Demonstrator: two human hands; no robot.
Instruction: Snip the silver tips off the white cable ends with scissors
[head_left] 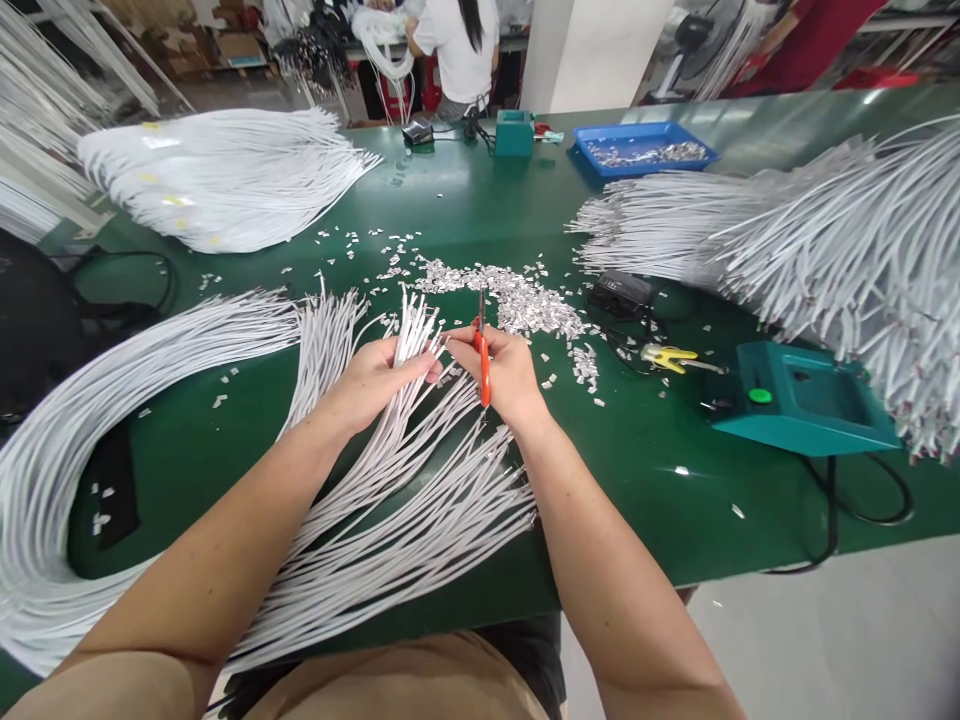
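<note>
My left hand (382, 378) is closed around a bundle of white cables (412, 335), their ends poking up past the fingers. Close beside it, my right hand (508, 375) holds orange-handled scissors (484, 370), dark blades pointing away from me. The right fingertips also reach toward one cable end at the bundle; whether they pinch it is too small to tell. More loose white cables (405, 560) lie under both forearms, and a curved hank of them (45, 460) loops round on the left. Just beyond the hands spreads a heap of small silvery-white pieces (517, 300).
Cable bundles lie at the back left (225, 180) and right (847, 230) of the green table (637, 520). On the right are a teal device (802, 400), a yellow clip (670, 358) and a black adapter (621, 293). A blue tray (645, 140) stands behind. Other people (459, 45) work beyond.
</note>
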